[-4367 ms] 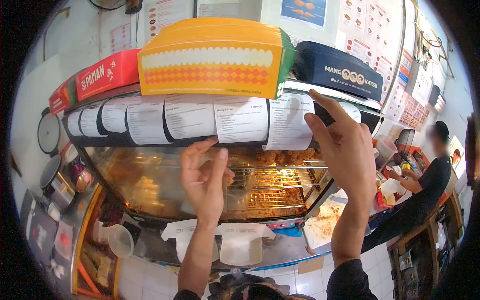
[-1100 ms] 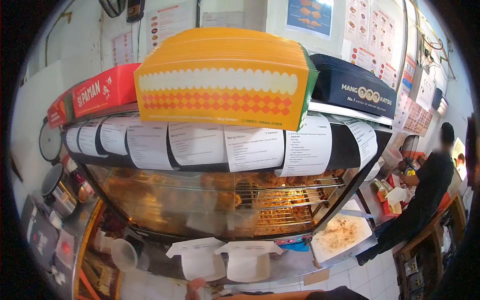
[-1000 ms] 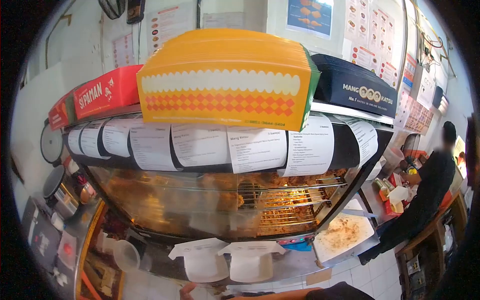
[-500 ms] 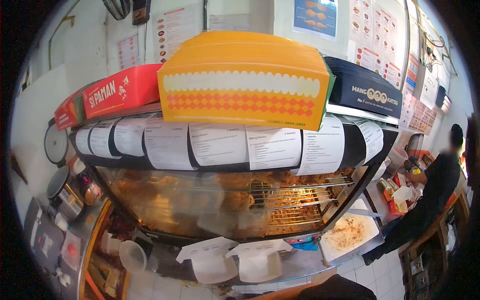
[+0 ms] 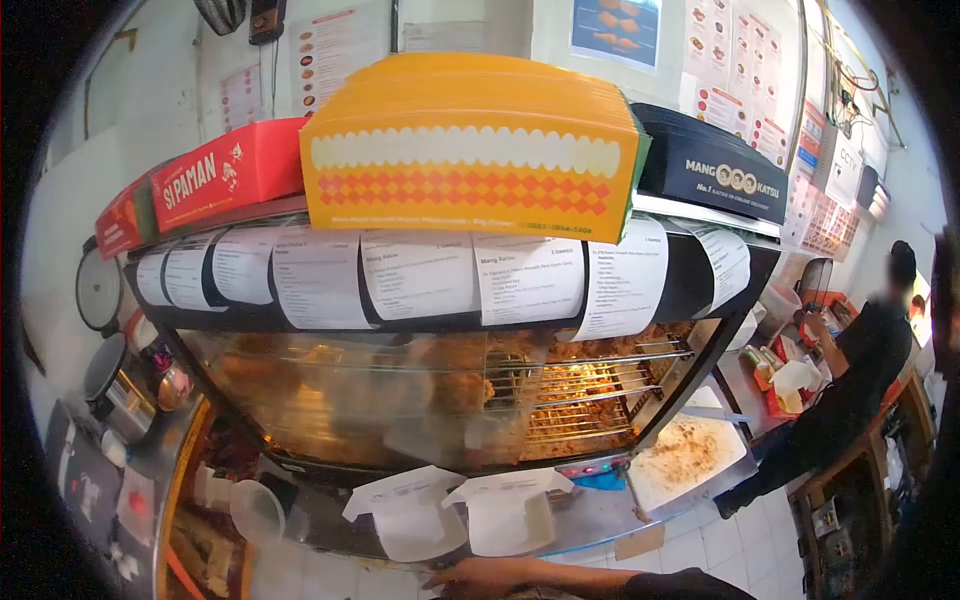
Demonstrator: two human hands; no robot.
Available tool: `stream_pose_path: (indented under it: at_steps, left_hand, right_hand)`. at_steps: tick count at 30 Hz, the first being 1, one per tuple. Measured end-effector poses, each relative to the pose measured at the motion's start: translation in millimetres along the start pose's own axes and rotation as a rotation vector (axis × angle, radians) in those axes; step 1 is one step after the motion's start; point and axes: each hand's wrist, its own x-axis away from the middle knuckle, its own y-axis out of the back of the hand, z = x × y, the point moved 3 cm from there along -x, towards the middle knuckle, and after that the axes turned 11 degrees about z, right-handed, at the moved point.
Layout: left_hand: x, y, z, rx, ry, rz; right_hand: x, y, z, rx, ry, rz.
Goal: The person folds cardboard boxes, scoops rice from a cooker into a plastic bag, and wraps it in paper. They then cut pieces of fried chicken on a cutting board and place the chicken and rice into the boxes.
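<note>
My right hand [image 5: 475,577] is at the bottom edge, its forearm reaching in from the right out of a dark sleeve. It lies just below two open white paper boxes [image 5: 511,514] on the ledge of a heated display case. The fingers are partly cut off by the frame, so their grip cannot be made out. My left hand is out of view. Fried pieces sit on lit wire racks [image 5: 590,400] behind the glass. Paper order slips [image 5: 528,280] hang along the top of the case.
Stacked yellow [image 5: 470,180], red [image 5: 225,172] and dark [image 5: 710,165] cartons top the case. A crumb-covered white tray [image 5: 688,455] stands at right. Beyond it, a person in dark clothes [image 5: 850,385] works at another counter. A clear round tub [image 5: 257,511] is at lower left.
My right forearm has reached further left and my right hand has come into view below the boxes. The whole view has shifted slightly. The other person's arm is raised more.
</note>
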Motion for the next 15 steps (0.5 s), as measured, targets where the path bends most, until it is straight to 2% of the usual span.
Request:
stream_pose_path:
  at_steps: [1, 3, 6, 8, 12, 14, 15]
  left_hand:
    - [-4.6, 5.5, -14.8, 0.050, 0.006, 0.001]
    - [-14.5, 9.4, -35.4, 0.101, 0.010, 0.003]
    - [-36.2, 3.5, -45.9, 0.158, 0.031, 0.008]
    - [-48.8, -1.4, -53.8, 0.147, -0.137, -0.067]
    - [-70.0, 4.8, -105.3, 0.201, -0.188, -0.073]
    - [-73.0, 14.6, -143.2, 0.354, -0.383, -0.259]
    - [-78.9, 11.0, -146.6, 0.353, -0.383, -0.260]
  right_hand:
    - [7.6, 9.7, 11.1, 0.079, -0.079, 0.031]
    - [9.7, 10.7, -27.9, 0.047, -0.063, 0.011]
    - [22.2, 24.6, -28.9, 0.046, -0.077, -0.035]
    - [29.9, 29.2, -29.9, 0.075, -0.111, -0.059]
    - [38.2, 32.7, -32.1, 0.089, -0.107, -0.149]
    - [43.0, 36.7, -21.2, 0.106, -0.106, -0.179]
    - [44.6, 38.3, -18.5, 0.068, -0.128, -0.172]
